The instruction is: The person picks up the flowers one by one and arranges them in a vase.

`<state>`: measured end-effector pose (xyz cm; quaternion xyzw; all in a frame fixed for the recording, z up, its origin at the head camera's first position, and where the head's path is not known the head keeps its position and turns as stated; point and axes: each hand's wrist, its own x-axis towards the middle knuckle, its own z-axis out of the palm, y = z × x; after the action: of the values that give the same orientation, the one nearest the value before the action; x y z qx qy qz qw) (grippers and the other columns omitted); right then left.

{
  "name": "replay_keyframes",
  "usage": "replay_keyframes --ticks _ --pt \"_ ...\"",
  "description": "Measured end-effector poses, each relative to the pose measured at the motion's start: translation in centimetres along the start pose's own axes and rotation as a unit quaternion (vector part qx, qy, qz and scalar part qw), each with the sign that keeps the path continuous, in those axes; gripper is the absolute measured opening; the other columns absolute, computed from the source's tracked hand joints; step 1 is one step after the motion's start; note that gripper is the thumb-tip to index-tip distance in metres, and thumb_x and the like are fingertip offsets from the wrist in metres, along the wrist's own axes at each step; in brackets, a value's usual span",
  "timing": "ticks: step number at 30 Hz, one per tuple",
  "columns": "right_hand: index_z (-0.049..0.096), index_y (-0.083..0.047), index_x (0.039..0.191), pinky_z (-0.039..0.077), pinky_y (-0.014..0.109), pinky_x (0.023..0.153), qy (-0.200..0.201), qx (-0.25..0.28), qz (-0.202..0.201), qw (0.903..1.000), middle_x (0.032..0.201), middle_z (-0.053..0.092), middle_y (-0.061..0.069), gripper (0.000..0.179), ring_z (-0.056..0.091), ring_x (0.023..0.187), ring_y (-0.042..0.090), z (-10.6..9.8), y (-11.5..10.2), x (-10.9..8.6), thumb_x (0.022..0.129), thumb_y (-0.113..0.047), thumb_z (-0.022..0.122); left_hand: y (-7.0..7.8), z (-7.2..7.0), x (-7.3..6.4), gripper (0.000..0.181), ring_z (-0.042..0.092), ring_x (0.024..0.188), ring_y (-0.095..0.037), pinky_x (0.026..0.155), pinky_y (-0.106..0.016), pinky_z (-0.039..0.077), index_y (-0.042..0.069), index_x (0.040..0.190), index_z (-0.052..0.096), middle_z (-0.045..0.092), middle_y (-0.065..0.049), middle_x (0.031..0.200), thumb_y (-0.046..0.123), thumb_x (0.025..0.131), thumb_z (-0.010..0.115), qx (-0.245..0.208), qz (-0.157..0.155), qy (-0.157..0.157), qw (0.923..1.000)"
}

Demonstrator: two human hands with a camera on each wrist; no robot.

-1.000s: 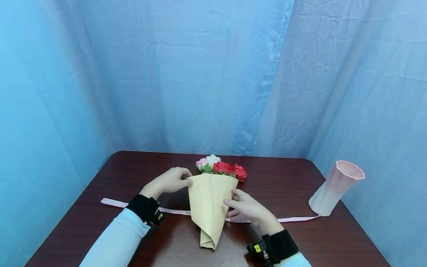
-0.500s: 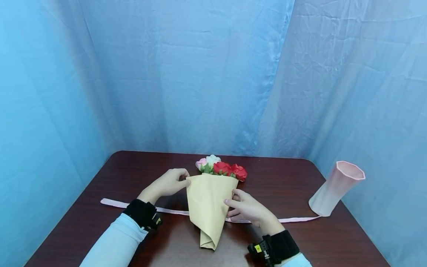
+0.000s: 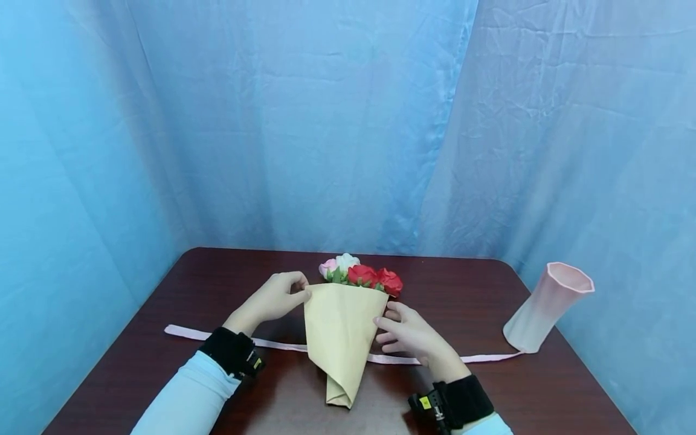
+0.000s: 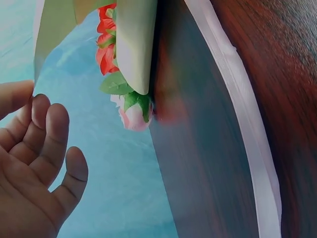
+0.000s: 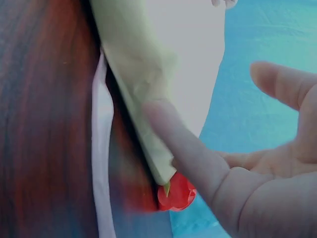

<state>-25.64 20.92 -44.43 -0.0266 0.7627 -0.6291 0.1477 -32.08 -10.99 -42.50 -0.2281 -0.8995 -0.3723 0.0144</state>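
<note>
Cream wrapping paper is folded into a cone around a bouquet on the table, its narrow end toward me. Red, white and pink artificial roses with green leaves show above its far edge; the stems are hidden inside. My left hand pinches the upper left corner of the paper; thumb and forefinger meet on that edge in the left wrist view. Beside the paper's right edge, my right hand has its fingers loosely extended, and the right wrist view shows a forefinger in front of the paper with the thumb spread apart.
A pale pink ribbon runs across the dark wooden table and passes beneath the wrapped bouquet. Its right end reaches the base of a pink and white vase at the right. Blue curtains surround the table's far side.
My left hand has drawn the paper's upper left corner slightly to the left. My right hand has shifted a little up and right, away from the paper's right side.
</note>
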Motion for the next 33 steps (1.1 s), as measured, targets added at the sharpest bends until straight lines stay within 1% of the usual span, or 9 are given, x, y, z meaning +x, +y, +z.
replay_keyframes --ticks 5,8,12,15,21,25,27,29,33 --pt "0.032 0.004 0.153 0.059 0.044 0.081 0.051 0.041 -0.053 0.9964 0.148 0.043 0.031 0.066 0.067 0.106 0.042 -0.6 -0.6 0.1 0.102 -0.022 0.064 0.5 0.0 -0.1 0.006 0.046 0.062 -0.015 0.06 -0.032 0.044 0.017 0.093 0.063 0.059 0.002 0.081 0.019 0.097 0.067 -0.008 0.005 0.011 0.9999" --pt "0.04 0.002 0.149 0.059 0.043 0.082 0.073 0.068 -0.077 0.9921 0.142 0.05 0.029 0.059 0.068 0.105 0.039 -1.0 -1.1 0.0 0.102 -0.023 0.065 0.8 0.1 0.0 0.004 0.047 0.063 -0.015 0.06 -0.031 0.044 0.016 0.094 0.064 0.06 0.003 0.082 0.018 0.097 0.067 -0.013 0.014 0.015 0.9997" --pt "0.046 0.001 0.146 0.058 0.042 0.085 0.082 0.101 -0.095 0.9869 0.137 0.054 0.025 0.055 0.069 0.1 0.03 -1.4 -1.8 -0.3 0.101 -0.023 0.067 1.4 0.3 0.0 0.004 0.047 0.062 -0.015 0.058 -0.031 0.044 0.016 0.094 0.065 0.06 0.003 0.082 0.018 0.097 0.068 -0.02 0.023 0.018 0.9994" --pt "0.048 0.002 0.144 0.058 0.041 0.086 0.084 0.114 -0.105 0.9843 0.131 0.057 0.023 0.051 0.069 0.098 0.028 -1.7 -2.3 -0.5 0.101 -0.02 0.066 1.9 0.4 0.0 0.005 0.048 0.063 -0.014 0.058 -0.031 0.044 0.016 0.095 0.065 0.06 0.004 0.082 0.017 0.097 0.069 -0.023 0.031 0.018 0.9991" --pt "0.05 0.001 0.142 0.058 0.042 0.085 0.074 0.112 -0.109 0.9849 0.125 0.058 0.029 0.048 0.07 0.097 0.03 -2.0 -2.9 -1.0 0.102 -0.021 0.065 2.9 0.8 0.2 0.005 0.051 0.067 -0.014 0.062 -0.031 0.046 0.016 0.094 0.064 0.061 0.005 0.082 0.015 0.096 0.069 -0.021 0.052 0.017 0.9983" --pt "0.053 0.002 0.139 0.058 0.043 0.084 0.054 0.109 -0.106 0.9869 0.12 0.06 0.031 0.047 0.067 0.104 0.041 -2.0 -3.2 -1.3 0.101 -0.023 0.066 3.5 1.3 0.2 0.005 0.052 0.068 -0.013 0.062 -0.03 0.047 0.017 0.095 0.064 0.061 0.006 0.082 0.015 0.097 0.068 -0.019 0.063 0.009 0.9978" --pt "0.054 0.005 0.137 0.058 0.044 0.084 0.043 0.106 -0.104 0.9879 0.118 0.061 0.032 0.047 0.067 0.105 0.043 -1.9 -3.2 -1.4 0.102 -0.023 0.065 3.8 1.6 0.3 0.006 0.052 0.067 -0.013 0.062 -0.03 0.047 0.017 0.095 0.063 0.061 0.006 0.081 0.015 0.097 0.068 -0.016 0.071 0.004 0.9973" --pt "0.054 0.008 0.136 0.058 0.044 0.084 0.034 0.107 -0.102 0.9885 0.116 0.062 0.031 0.047 0.068 0.102 0.041 -1.8 -3.2 -1.4 0.102 -0.022 0.065 4.0 1.9 0.3 0.006 0.053 0.068 -0.012 0.062 -0.029 0.048 0.017 0.095 0.063 0.06 0.007 0.081 0.015 0.097 0.069 -0.013 0.08 0.001 0.9967" --pt "0.053 0.012 0.135 0.058 0.044 0.084 0.014 0.1 -0.097 0.9901 0.112 0.065 0.028 0.051 0.07 0.096 0.032 -1.6 -3.1 -1.4 0.102 -0.024 0.065 4.5 2.5 0.4 0.007 0.053 0.069 -0.011 0.061 -0.029 0.048 0.016 0.095 0.064 0.06 0.008 0.079 0.014 0.097 0.07 -0.01 0.091 -0.003 0.9958"
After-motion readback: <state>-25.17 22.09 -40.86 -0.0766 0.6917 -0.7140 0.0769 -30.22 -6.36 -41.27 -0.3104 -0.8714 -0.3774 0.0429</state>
